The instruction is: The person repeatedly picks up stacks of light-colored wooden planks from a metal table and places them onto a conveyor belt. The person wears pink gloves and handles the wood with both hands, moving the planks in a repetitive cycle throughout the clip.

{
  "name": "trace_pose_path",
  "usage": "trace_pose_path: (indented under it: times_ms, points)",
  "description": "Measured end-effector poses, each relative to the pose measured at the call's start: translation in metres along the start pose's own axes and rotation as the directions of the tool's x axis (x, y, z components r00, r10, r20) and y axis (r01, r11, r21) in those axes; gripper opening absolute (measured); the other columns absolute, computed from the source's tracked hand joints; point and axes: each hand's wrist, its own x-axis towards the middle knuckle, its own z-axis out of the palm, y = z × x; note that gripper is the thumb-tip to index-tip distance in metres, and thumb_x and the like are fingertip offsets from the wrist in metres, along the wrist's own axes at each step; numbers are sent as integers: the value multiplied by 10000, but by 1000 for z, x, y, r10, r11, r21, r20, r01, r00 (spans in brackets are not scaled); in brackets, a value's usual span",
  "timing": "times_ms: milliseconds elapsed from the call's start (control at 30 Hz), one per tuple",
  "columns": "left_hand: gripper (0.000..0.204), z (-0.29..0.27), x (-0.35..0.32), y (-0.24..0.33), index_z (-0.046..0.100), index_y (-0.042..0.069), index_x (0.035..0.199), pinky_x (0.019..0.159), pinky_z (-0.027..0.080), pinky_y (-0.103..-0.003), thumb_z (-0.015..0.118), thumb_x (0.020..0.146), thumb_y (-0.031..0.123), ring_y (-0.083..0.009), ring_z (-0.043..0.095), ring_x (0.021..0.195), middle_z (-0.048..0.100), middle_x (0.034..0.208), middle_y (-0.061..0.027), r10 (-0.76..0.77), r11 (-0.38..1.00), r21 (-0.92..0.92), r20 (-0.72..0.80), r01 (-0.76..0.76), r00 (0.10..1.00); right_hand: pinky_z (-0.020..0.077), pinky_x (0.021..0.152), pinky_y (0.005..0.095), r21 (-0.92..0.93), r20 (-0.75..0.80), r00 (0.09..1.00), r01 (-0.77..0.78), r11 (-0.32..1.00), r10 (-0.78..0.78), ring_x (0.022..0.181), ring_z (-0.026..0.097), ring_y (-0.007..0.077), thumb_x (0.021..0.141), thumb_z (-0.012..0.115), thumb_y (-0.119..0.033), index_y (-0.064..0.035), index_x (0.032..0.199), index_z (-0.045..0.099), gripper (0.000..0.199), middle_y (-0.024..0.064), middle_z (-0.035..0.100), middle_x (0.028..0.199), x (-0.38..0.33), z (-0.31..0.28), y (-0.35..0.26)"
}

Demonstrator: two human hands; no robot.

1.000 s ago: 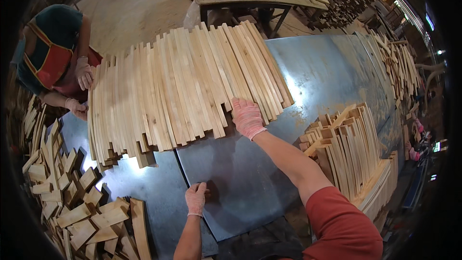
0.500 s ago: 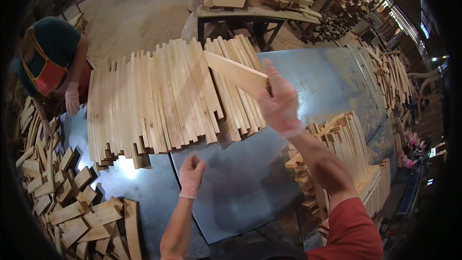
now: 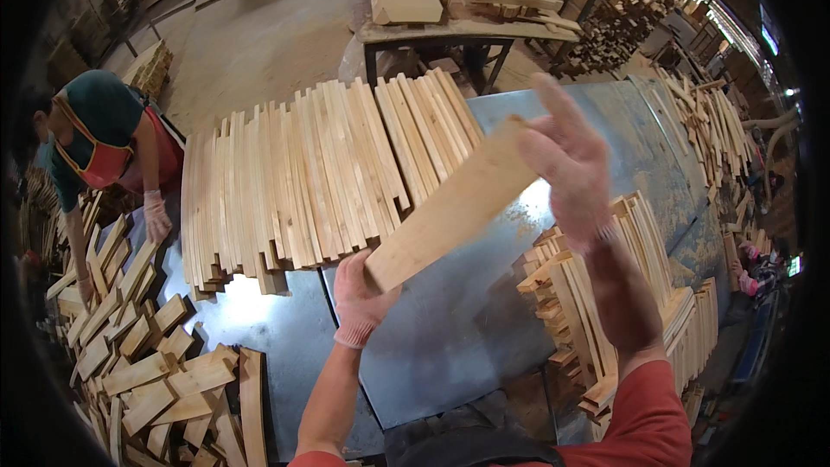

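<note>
A flat wooden board (image 3: 450,207) slants across the middle, its broad face toward me, raised above the metal table. My left hand (image 3: 359,285), in a pale glove, is closed on its lower near end. My right hand (image 3: 566,164), gloved and blurred by motion, grips the upper far end with a finger pointing up. Just beyond the board a wide row of wooden strips (image 3: 294,173) lies side by side on the table, with a narrower group (image 3: 428,125) at its right.
Loose short boards (image 3: 173,389) heap at the lower left. A stack of strips (image 3: 596,294) stands to my right on the blue-grey metal table (image 3: 424,363). At the left, a co-worker in a red apron (image 3: 108,160) reaches into the heap. Behind stands a bench (image 3: 467,32) with a box.
The board has swung from pointing away over the strips to slanting toward me. My left hand has taken its near end; my right hand has moved right and up.
</note>
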Motion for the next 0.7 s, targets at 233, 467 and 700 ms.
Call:
trace_pose_path:
  times_ms: [233,467,700]
  points:
    - [660,-95,-73,-90,583,-11,1318,913,555,-389,885,783,231,-245,633,1007,622,1155,-139,-777,625,-218,-79,750,624,535,971,420,-493,131,806,-452,743,577,1008,662,308,972,729,-453,15,1671,303,943,175,691,1101,-20,44,245]
    - [952,-188,-13,-226,484,-92,1534,1188,430,-464,860,816,407,-456,539,1391,559,1491,-333,-682,500,411,-357,763,639,442,1198,481,-855,-106,818,-366,369,565,1483,495,406,943,679,-522,-57,1689,302,956,268,445,1648,-90,73,339]
    - [778,-131,10,-184,566,-52,1469,1159,457,-466,795,894,420,-428,569,1383,577,1506,-301,-730,664,226,-12,713,683,499,1131,474,-887,-172,832,-364,284,528,1350,580,400,886,764,-476,-64,1673,316,995,243,542,1463,-87,81,339]
